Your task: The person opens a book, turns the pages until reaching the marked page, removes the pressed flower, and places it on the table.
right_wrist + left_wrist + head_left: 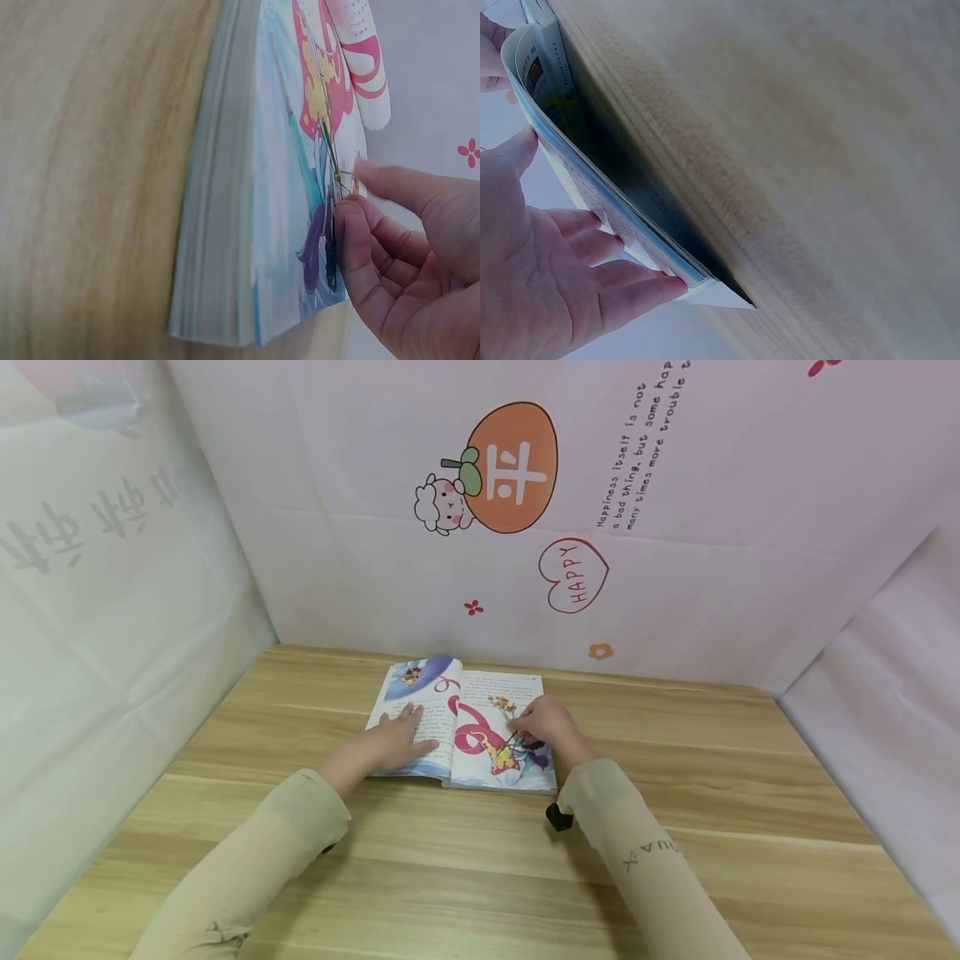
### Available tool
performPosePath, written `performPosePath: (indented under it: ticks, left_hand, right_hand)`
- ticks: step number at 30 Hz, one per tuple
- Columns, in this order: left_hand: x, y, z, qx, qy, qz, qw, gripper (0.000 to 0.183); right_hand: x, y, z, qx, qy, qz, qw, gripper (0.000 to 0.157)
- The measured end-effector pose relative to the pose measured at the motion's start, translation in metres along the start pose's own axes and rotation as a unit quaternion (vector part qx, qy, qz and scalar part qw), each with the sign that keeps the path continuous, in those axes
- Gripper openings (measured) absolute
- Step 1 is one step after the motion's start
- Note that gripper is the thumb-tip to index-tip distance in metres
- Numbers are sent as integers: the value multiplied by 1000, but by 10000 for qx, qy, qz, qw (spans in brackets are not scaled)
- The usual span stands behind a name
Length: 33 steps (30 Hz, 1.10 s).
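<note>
An open picture book (pixel 431 764) lies on the table, its left page partly raised over the tabletop. My left hand (pixel 392 741) rests on the left page with fingers spread; in the left wrist view the fingers (pixel 641 296) lie along the page near its edge. Over the right page, my right hand (pixel 549 722) pinches a thin gold-coloured bookmark (pixel 320 79) by its fine stem. In the right wrist view, the thumb and forefinger meet close to that stem, and the gold part lies over the printed pink ribbon. Part of the bookmark is hidden by the fingers.
The wood-grain table (pixel 450 877) extends around the book. A printed white cloth (pixel 360 552) hangs directly behind it, with more white cloth at the left and right. Black wrist gear (pixel 558 817) shows beneath the right sleeve.
</note>
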<state>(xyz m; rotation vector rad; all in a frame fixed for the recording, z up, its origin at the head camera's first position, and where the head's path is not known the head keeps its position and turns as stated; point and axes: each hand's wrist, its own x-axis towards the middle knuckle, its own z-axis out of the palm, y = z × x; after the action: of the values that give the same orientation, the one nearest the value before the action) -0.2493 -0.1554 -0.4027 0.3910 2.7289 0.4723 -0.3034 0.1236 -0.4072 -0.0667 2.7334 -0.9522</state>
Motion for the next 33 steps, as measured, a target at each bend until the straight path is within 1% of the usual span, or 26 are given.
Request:
performPosePath:
  ticks: [4, 6, 12, 18, 22, 26, 30, 33]
  left_hand:
    - [0, 0, 0, -12, 6, -17, 10000, 81]
    - [0, 0, 0, -18, 1, -19, 10000, 81]
    - [2, -2, 0, -24, -53, -28, 10000, 82]
    - [4, -2, 1, -21, -53, -27, 10000, 82]
    - [4, -3, 1, -23, -69, -21, 10000, 82]
    - [3, -2, 0, -5, -76, -22, 10000, 82]
    - [2, 0, -1, 8, -74, -20, 10000, 82]
    - [2, -1, -1, -22, -77, -13, 10000, 82]
  right_hand:
    - [2, -2, -1, 27, -17, 3, 10000, 20]
    - [2, -4, -2, -23, -27, -12, 10000, 21]
    - [3, -5, -2, -118, 4, 147, 9998, 23]
    - [4, -3, -1, -195, 12, 75, 9998, 22]
    - [3, -3, -2, -162, -72, 124, 9998, 28]
    - [3, -5, -3, -288, -150, 139, 9994, 34]
    - [5, -7, -1, -487, -224, 131, 9985, 30]
    - [7, -6, 0, -502, -268, 126, 9983, 25]
